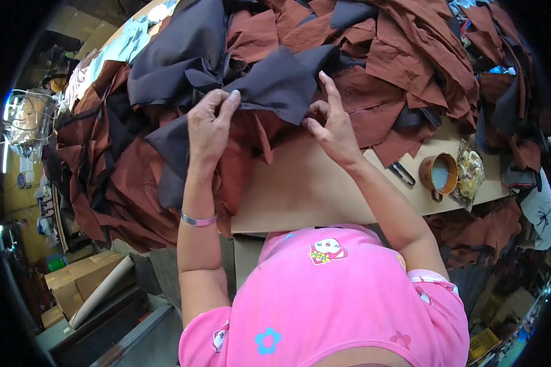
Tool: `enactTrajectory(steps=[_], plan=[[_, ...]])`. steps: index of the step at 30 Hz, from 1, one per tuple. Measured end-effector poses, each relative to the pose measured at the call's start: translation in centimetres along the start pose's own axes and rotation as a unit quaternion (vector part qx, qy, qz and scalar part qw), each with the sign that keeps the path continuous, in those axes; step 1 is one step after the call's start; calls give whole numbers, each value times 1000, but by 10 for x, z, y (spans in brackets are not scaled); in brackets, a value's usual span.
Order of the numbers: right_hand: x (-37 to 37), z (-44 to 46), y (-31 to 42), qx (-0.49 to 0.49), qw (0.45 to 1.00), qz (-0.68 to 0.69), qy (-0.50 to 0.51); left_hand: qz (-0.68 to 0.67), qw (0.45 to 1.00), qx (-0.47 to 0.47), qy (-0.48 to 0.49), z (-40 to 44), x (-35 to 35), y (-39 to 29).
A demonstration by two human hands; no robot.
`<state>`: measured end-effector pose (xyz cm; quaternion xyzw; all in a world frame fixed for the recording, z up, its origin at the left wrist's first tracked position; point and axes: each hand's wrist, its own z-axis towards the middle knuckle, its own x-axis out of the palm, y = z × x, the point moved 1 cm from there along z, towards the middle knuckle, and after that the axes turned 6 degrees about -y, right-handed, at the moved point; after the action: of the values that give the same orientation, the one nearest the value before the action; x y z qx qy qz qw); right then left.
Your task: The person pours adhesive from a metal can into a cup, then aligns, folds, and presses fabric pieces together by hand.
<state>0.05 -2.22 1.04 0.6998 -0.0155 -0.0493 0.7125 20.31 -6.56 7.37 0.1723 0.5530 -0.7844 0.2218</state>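
A dark grey fabric piece (275, 85) is stretched between my two hands above the near part of the table. My left hand (211, 125) pinches its left edge between thumb and fingers. At the right corner, my right hand (332, 125) grips the cloth with thumb and a finger, while the index finger points up. Under and behind it lie more dark cloth (177, 55) and rust-brown fabric pieces (404, 55), heaped and overlapping. Brown cloth (134, 183) also spills over the table's left front edge.
On the tan tabletop (300, 183) at the right stand a brown mug (439, 174) with pale contents, a clear bag (469, 174) and black-handled scissors (402, 174). Cardboard boxes (86, 278) and a pale roll (101, 292) are at lower left. More fabric hangs at the right.
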Motion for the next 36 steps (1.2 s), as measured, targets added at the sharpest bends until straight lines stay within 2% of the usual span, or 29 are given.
enactTrajectory(steps=[3,6,7,8,10,11,12,14,16,21,24,27,32,36], plan=[[-13,-7,19,23,987,141,68,196,956,200,-87,4,-9,-24],[-35,-17,41,96,959,248,95,219,897,361,-129,11,6,-29],[-45,-15,28,96,964,232,93,248,892,369,-79,16,15,-22],[-52,-12,10,85,983,148,68,286,884,365,-58,18,28,-14],[-62,-6,-30,62,998,-18,12,275,892,357,-37,8,42,-8],[-61,-5,-42,13,998,-36,-56,220,898,377,-55,-2,48,-7],[-66,-10,-51,7,995,-69,-76,138,917,374,-28,-22,52,-11],[-72,-20,-46,-4,984,-137,-114,81,922,362,111,-59,67,-6],[-77,-28,-51,7,984,-129,-120,146,915,316,205,-85,85,9],[-99,-46,-52,100,991,-45,-77,235,929,206,199,-95,102,34],[-107,-53,-49,112,992,-39,-53,248,923,228,185,-96,108,40],[-111,-57,-49,92,992,-37,-79,215,930,238,180,-90,105,42],[-116,-62,-38,66,995,-58,-53,44,963,197,182,-72,83,34],[-118,-64,-36,57,998,28,-28,-17,974,110,196,-64,67,34]])
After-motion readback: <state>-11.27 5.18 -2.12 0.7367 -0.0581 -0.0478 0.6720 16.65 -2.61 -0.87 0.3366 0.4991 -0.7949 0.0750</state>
